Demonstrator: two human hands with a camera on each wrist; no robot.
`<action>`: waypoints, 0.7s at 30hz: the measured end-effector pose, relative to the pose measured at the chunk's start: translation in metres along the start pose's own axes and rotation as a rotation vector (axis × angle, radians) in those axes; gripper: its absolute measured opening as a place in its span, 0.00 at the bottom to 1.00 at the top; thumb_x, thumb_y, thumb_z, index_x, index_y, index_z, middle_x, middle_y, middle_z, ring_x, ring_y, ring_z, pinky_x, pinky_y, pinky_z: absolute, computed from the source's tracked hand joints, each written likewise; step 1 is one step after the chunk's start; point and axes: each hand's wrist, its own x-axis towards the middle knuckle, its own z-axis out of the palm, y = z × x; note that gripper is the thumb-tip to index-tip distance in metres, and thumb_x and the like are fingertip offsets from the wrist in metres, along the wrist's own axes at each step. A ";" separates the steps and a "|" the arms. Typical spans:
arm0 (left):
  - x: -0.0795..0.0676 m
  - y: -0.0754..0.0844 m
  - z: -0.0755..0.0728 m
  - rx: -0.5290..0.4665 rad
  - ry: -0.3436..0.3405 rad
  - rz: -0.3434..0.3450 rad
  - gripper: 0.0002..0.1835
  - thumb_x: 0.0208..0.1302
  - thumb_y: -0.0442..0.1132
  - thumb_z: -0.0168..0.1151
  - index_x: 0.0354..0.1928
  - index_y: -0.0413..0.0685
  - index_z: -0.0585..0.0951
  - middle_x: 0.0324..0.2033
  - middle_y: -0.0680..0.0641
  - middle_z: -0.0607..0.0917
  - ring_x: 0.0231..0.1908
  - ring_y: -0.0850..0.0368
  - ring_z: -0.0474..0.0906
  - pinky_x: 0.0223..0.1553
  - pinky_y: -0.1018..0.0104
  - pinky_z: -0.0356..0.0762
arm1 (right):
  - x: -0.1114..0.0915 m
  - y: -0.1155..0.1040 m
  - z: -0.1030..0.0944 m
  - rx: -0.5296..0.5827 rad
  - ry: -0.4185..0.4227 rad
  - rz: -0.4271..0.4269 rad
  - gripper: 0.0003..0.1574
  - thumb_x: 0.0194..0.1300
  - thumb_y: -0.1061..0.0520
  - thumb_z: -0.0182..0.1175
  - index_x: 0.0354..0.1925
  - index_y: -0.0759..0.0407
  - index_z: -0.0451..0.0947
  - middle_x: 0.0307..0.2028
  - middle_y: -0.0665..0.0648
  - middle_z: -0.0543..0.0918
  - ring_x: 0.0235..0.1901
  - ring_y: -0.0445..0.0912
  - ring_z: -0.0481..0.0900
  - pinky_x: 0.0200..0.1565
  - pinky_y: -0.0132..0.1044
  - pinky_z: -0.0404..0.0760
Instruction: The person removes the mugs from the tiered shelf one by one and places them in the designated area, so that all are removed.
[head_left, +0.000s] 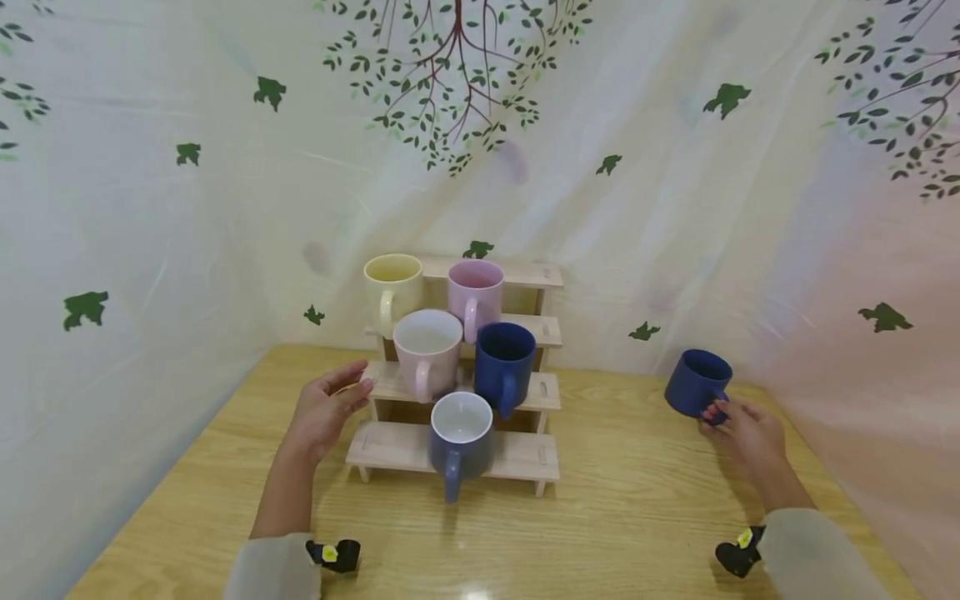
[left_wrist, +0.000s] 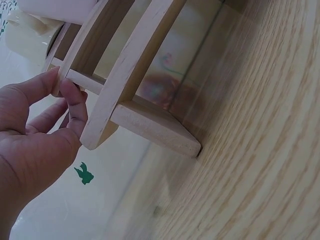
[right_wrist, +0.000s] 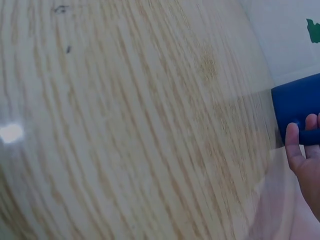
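My right hand (head_left: 750, 433) grips the handle of a dark blue mug (head_left: 693, 383) at the table's right rear; in the right wrist view the fingers curl round that handle. With thumb and finger, my left hand (left_wrist: 40, 130) pinches the left end of one step of a wooden tiered stand (head_left: 375, 450). Mugs fill several steps of it: yellow (head_left: 392, 287) and lilac-pink (head_left: 476, 292) behind, pale pink (head_left: 427, 354) and dark blue (head_left: 505, 362) in the middle, grey-blue with a white inside (head_left: 461, 442) on the lowest step.
The wood-grain table (head_left: 600, 517) carries the stand, left of its middle. A pale curtain (head_left: 585, 217) with printed leaves and birds hangs close behind and at both sides. Each wrist wears a small black camera (head_left: 345, 556).
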 end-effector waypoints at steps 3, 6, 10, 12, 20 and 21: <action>-0.001 -0.001 -0.001 -0.004 0.004 0.003 0.29 0.74 0.32 0.60 0.73 0.31 0.66 0.62 0.41 0.70 0.50 0.63 0.78 0.54 0.72 0.81 | 0.000 0.002 -0.005 0.054 -0.040 0.020 0.12 0.76 0.67 0.56 0.37 0.62 0.84 0.33 0.55 0.86 0.36 0.44 0.86 0.43 0.40 0.89; 0.000 -0.001 -0.002 -0.015 0.002 0.005 0.29 0.74 0.31 0.60 0.73 0.31 0.66 0.61 0.41 0.70 0.49 0.64 0.79 0.54 0.72 0.81 | 0.000 0.004 -0.007 0.093 -0.082 0.028 0.13 0.75 0.69 0.54 0.37 0.63 0.85 0.33 0.56 0.88 0.37 0.45 0.88 0.45 0.41 0.89; 0.001 -0.002 0.000 -0.041 -0.012 0.011 0.30 0.74 0.32 0.62 0.73 0.30 0.66 0.61 0.42 0.70 0.49 0.63 0.79 0.53 0.72 0.81 | 0.000 0.004 -0.009 0.095 -0.092 0.002 0.14 0.75 0.70 0.55 0.37 0.63 0.86 0.33 0.55 0.88 0.36 0.45 0.88 0.44 0.41 0.89; 0.001 -0.002 0.000 -0.053 -0.016 0.010 0.31 0.73 0.32 0.62 0.73 0.30 0.65 0.61 0.42 0.70 0.49 0.64 0.79 0.53 0.72 0.81 | 0.000 0.004 -0.010 0.078 -0.081 -0.012 0.12 0.74 0.69 0.56 0.38 0.62 0.87 0.33 0.55 0.88 0.36 0.45 0.88 0.44 0.40 0.89; 0.001 -0.002 -0.001 -0.071 -0.005 0.008 0.30 0.74 0.31 0.60 0.73 0.29 0.65 0.60 0.43 0.71 0.47 0.65 0.79 0.52 0.73 0.81 | 0.003 0.005 -0.013 0.035 -0.060 -0.018 0.10 0.73 0.67 0.58 0.38 0.60 0.85 0.33 0.54 0.87 0.36 0.45 0.88 0.43 0.39 0.89; 0.001 -0.002 -0.001 -0.070 -0.004 0.009 0.30 0.74 0.31 0.60 0.73 0.29 0.65 0.60 0.43 0.71 0.47 0.65 0.79 0.52 0.73 0.81 | 0.003 0.005 -0.013 0.027 -0.057 -0.019 0.09 0.73 0.66 0.58 0.38 0.60 0.85 0.33 0.54 0.87 0.36 0.44 0.88 0.43 0.39 0.89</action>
